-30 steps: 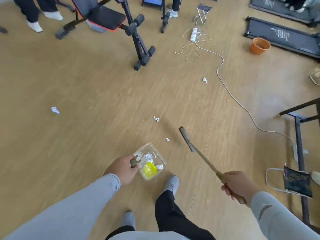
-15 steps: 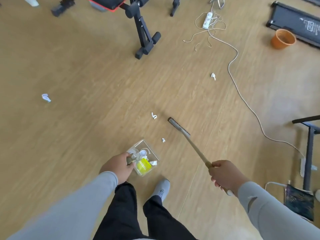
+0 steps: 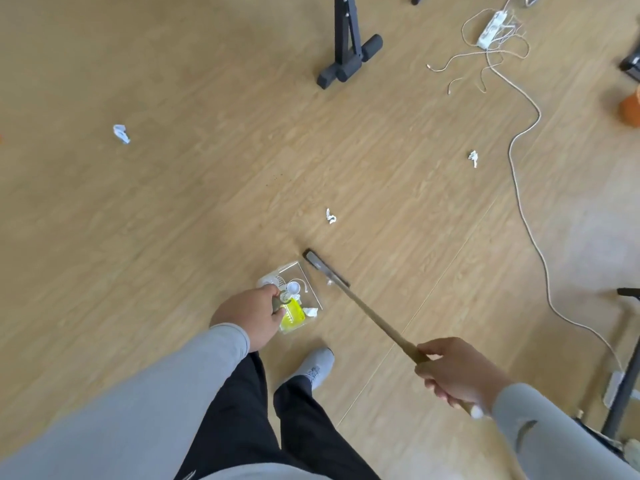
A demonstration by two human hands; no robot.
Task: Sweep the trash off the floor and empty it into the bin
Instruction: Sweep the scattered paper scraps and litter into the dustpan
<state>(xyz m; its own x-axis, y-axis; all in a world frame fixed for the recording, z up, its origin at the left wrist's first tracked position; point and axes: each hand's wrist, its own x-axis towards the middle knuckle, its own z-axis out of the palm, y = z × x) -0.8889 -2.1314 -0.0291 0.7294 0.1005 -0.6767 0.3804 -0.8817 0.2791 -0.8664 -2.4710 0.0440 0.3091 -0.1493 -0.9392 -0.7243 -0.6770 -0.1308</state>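
Two hands are busy over a big wooden floor (image 3: 173,209). At 12 o'clock stands the black foot of a workout bench (image 3: 346,53). At 1 o'clock lies a white power strip (image 3: 491,29), and its long white cord (image 3: 526,216) runs down to 4 o'clock. An orange bin (image 3: 631,110) peeks in at 2 o'clock, cut off by the edge.

The right hand (image 3: 457,372), at 5 o'clock, has its fingers wrapped around the wooden handle of the broom (image 3: 374,318). The dark broom head (image 3: 325,268) sits on the floor near the middle, just beside the dustpan.

The left hand (image 3: 251,315) grips the handle of the clear dustpan (image 3: 294,296), which sits low at the floor in front of a grey shoe (image 3: 317,367). Inside the dustpan are a yellow piece (image 3: 292,318) and some white bits.

Three paper scraps lie loose on the floor: one (image 3: 121,134) at 10 o'clock, one (image 3: 473,158) at 2 o'clock, and one (image 3: 330,216) just past the broom head.
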